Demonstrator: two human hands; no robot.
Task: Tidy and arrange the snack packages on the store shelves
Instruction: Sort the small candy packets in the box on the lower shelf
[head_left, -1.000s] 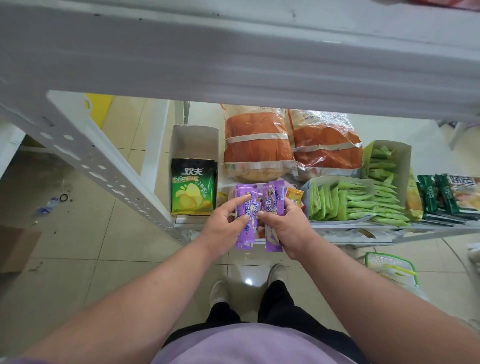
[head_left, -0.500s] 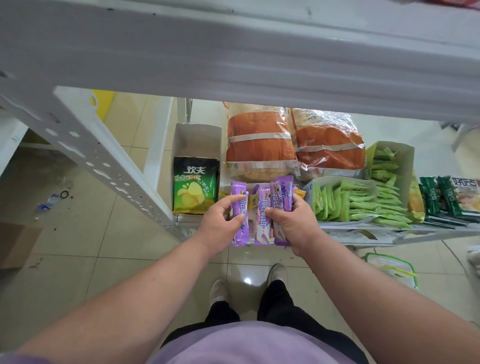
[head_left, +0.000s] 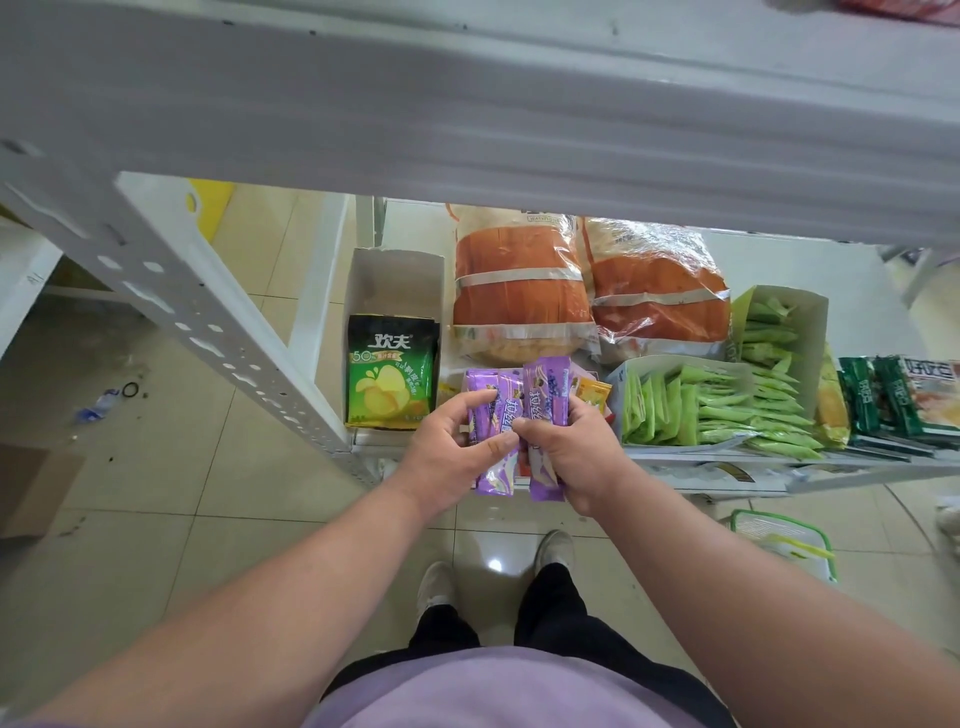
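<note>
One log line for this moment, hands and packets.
left hand: grips purple snack packets | right hand: grips same bundle | place: front edge of white metal shelf

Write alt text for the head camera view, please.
Both hands, left hand and right hand, hold purple snack packets at the shelf front. A green chip bag stands left, green packets right.

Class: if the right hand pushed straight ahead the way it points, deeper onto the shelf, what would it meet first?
Probably the orange bags behind the purple packets that the right hand grips; depth is unclear.
</note>
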